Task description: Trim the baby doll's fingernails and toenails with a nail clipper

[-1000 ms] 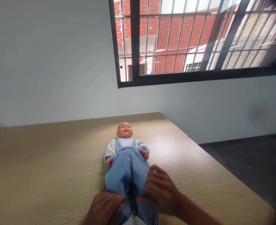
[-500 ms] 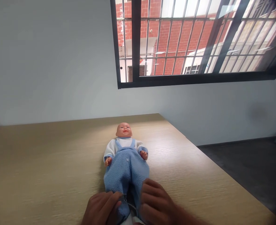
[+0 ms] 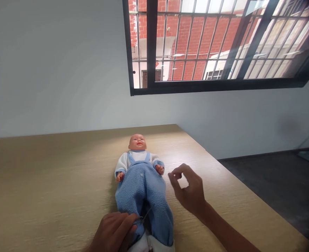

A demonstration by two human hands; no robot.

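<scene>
A baby doll point(image 3: 138, 142) lies on its back with its head away from me, dressed in a white top and blue fleece overalls point(image 3: 133, 192). My left hand point(image 3: 117, 227) is closed on the overalls' leg at the lower left, pinching the fabric between thumb and fingers. From its fingertips a thin dark strand point(image 3: 147, 212) slants up to the right across the legs. To the right of the doll, my right hand point(image 3: 189, 189) is raised, thumb and forefinger tips together in a pinch. Whatever it holds, if anything, is too small to make out.
The doll rests on a light wooden table point(image 3: 51, 185), whose right edge slopes toward me. Behind it stands a pale wall point(image 3: 57, 70) with a barred, dark-framed window point(image 3: 217, 85). Dark floor point(image 3: 269, 178) shows beyond the table's right side.
My right hand has moved up and to the right, away from the doll's legs. My left hand stays on the overalls. The strand now slants up to the right.
</scene>
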